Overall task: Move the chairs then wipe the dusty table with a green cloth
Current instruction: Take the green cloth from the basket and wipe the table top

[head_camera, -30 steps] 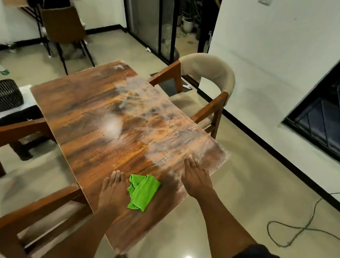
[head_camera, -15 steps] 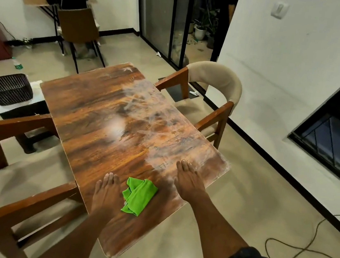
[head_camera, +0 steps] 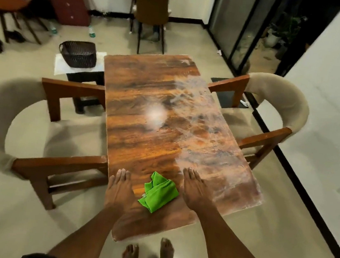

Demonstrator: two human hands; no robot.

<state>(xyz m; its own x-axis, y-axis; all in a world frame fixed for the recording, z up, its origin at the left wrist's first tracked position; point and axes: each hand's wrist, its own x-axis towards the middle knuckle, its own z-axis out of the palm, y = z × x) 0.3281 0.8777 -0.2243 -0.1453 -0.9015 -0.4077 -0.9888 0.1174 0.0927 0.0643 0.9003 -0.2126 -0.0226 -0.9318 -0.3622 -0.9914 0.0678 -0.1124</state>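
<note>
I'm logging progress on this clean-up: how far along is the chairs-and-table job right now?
Barely begun. Done: nothing visibly; both chairs, left chair and right chair, stand at the table. In hand: left hand and right hand rest flat on the tabletop either side of the green cloth, which neither holds. Left: moving the chairs, then wiping the white dust covering the table's right half.

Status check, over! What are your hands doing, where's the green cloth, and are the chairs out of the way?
Left hand, right hand flat on table. Green cloth between them, untouched. Both chairs at table sides.
</note>
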